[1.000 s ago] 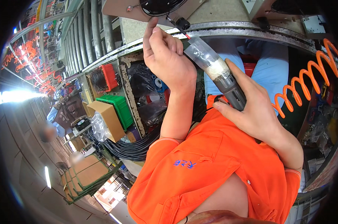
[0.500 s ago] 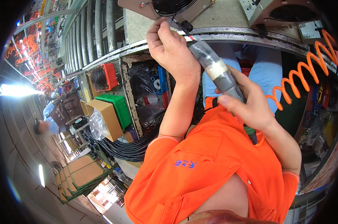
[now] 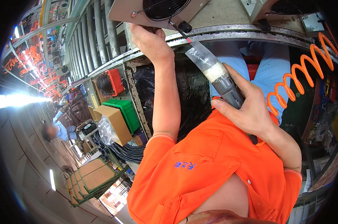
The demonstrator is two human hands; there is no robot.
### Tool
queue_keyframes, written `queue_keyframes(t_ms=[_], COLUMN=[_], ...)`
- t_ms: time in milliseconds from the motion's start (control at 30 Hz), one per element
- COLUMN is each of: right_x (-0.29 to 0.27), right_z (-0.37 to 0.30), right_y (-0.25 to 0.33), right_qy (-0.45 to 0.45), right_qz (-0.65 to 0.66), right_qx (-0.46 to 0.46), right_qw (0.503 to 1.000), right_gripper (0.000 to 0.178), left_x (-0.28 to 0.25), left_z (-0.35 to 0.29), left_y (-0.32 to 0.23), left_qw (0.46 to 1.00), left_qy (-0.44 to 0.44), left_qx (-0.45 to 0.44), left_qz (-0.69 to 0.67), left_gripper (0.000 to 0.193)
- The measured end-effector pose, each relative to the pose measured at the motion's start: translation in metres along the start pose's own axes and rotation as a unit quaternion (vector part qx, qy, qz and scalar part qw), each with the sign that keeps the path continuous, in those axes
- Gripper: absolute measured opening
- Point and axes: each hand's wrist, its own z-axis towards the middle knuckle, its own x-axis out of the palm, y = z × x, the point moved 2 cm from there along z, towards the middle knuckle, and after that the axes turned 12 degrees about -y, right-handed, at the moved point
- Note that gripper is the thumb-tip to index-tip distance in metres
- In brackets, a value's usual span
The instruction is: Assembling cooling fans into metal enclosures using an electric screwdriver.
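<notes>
My right hand (image 3: pixel 247 106) is wrapped round a grey power screwdriver (image 3: pixel 228 89) with a clear, taped sleeve at its front. Its thin bit, with a red band, points up and left toward a metal housing (image 3: pixel 128 9) that carries a round black fan grille (image 3: pixel 163 7). The bit's tip is near a black knob-like foot (image 3: pixel 184 26) on that housing; contact cannot be made out. My left hand (image 3: pixel 152 43) is closed at the housing's near lower edge, its fingertips hidden behind the plate.
A second metal housing (image 3: pixel 281 9) stands to the right on the bench. A metal rail (image 3: pixel 236 36) runs along its front. An orange coiled hose (image 3: pixel 299 71) hangs at right. On the left are rollers (image 3: pixel 98 30), a red bin (image 3: pixel 115 82), a green crate (image 3: pixel 128 114), a cardboard box (image 3: pixel 116 123) and another person (image 3: pixel 62 125).
My left hand has gone from beside the screwdriver bit to the housing's edge, farther left. The housing has shifted left and toward me. The screwdriver stays in my right hand.
</notes>
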Motion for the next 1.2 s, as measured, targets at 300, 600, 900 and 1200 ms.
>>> queue_keyframes(t_ms=[300,600,900,1200], right_x=[0.01,0.017,0.024,0.027], right_z=[0.001,-0.003,-0.005,-0.006], right_y=[-0.005,-0.008,-0.014,-0.017], right_qy=[-0.025,-0.038,-0.062,-0.072], right_qz=[-0.034,-0.11,-0.134,-0.136], right_qx=[-0.018,-0.047,-0.077,-0.082], right_qw=[0.999,0.992,0.986,0.985], right_gripper=[0.076,0.08,0.079,0.078], left_x=[-0.005,0.0,-0.002,-0.001], left_z=[0.007,0.005,0.006,0.005], left_y=[0.002,-0.002,0.001,-0.001], left_qw=[0.999,0.999,0.999,0.999], left_qy=[0.027,0.026,0.037,0.038], left_qx=[-0.002,-0.008,0.002,-0.026], left_qz=[0.018,0.029,0.026,-0.007], left_gripper=[0.037,0.04,0.039,0.044])
